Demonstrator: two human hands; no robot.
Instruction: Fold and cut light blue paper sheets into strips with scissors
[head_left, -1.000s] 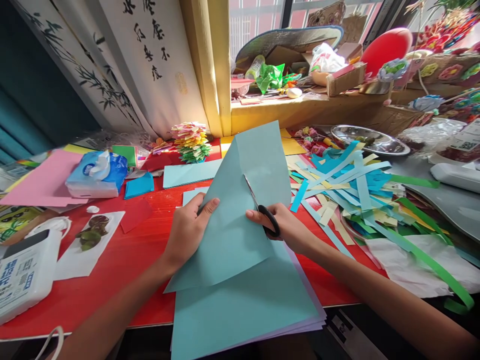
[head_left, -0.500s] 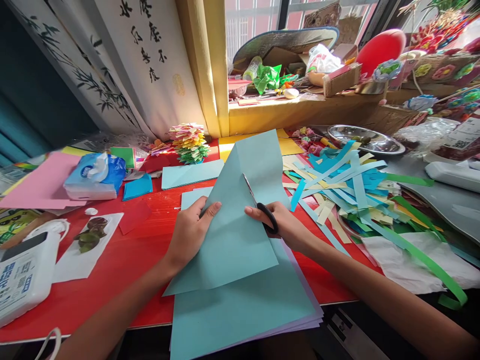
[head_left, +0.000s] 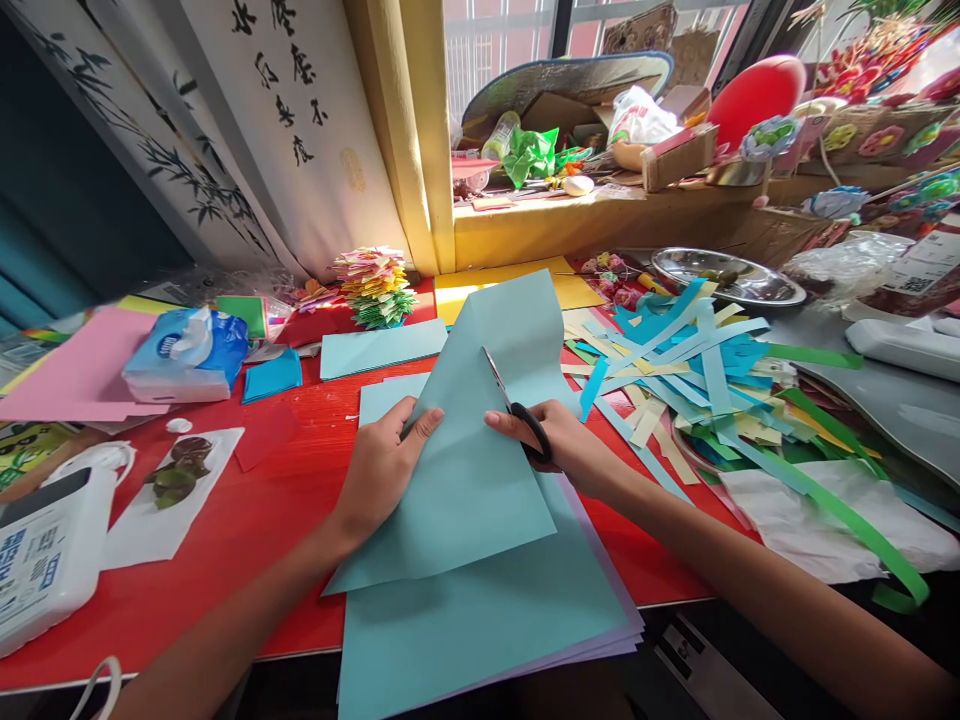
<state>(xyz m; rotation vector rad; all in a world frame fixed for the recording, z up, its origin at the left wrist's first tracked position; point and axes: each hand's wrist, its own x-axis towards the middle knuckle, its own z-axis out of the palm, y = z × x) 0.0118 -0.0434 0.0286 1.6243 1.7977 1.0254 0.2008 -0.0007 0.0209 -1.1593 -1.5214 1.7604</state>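
Note:
My left hand pinches the left edge of a light blue sheet of paper, thumb on top. In my right hand are scissors with black handles, their blades lying in a cut that runs into the sheet from the right. Past the cut, the far part of the sheet stands raised and bent. Beneath it lies a stack of light blue and lilac paper, jutting over the table's front edge. How far the blades are apart is hard to see.
On the red table are a tissue pack, a white device and folded blue paper strips. Cut paper strips are heaped at right, near a metal bowl. A folded-paper stack stands at the back.
The view has shifted very slightly. Both hands keep their hold, and the scissors stay in the cut; the raised far part of the sheet has dipped a little.

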